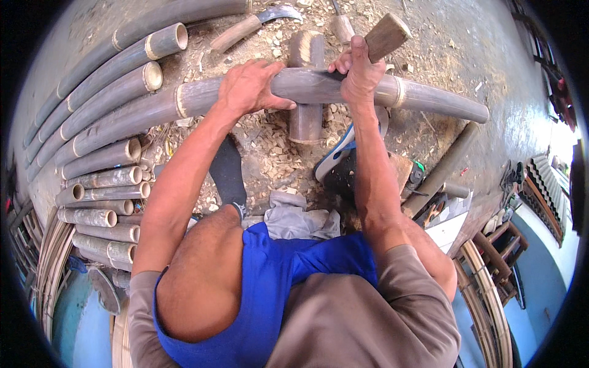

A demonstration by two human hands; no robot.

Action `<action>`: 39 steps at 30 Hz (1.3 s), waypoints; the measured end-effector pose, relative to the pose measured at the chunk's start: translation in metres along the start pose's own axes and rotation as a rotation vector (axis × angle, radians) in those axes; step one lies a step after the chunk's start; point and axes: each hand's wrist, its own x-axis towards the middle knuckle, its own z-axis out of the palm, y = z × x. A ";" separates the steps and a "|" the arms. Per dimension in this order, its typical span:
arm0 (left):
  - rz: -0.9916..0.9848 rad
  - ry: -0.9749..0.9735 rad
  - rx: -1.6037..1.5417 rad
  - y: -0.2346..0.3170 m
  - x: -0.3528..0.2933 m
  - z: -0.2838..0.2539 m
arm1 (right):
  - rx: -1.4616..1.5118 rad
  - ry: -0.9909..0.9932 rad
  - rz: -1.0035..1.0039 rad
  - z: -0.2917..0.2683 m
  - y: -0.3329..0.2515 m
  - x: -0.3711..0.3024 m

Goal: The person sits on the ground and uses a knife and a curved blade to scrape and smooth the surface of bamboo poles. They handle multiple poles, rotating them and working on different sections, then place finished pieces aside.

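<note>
A long grey-brown bamboo pole (307,86) lies crosswise in front of me, over a short bamboo piece (305,126) set at a right angle beneath it. My left hand (248,89) grips the pole from above, thumb toward me and fingers over the far side. In my right hand (363,73) is a wooden-handled tool (388,38), its thick butt end pointing up and right. The fist is just above the pole, right of the crossing. A dark part of the tool shows near the fingers; most of its working end is hidden.
Several bamboo poles (123,80) lie at the left, with shorter bamboo lengths (101,178) stacked nearer. A curved knife (245,27) and another wooden-handled tool (342,27) lie beyond the pole. Wood chips (270,144) litter the floor. A grey cloth (294,218) lies between my legs.
</note>
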 end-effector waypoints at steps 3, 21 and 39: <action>0.000 0.022 0.009 0.002 -0.002 -0.001 | 0.106 0.042 0.019 -0.006 -0.007 -0.001; -0.024 -0.014 -0.008 0.004 -0.002 -0.008 | 0.075 -0.083 0.074 -0.008 -0.002 -0.003; -0.016 -0.001 -0.009 0.005 -0.003 -0.005 | 0.036 0.034 0.126 0.004 -0.004 -0.012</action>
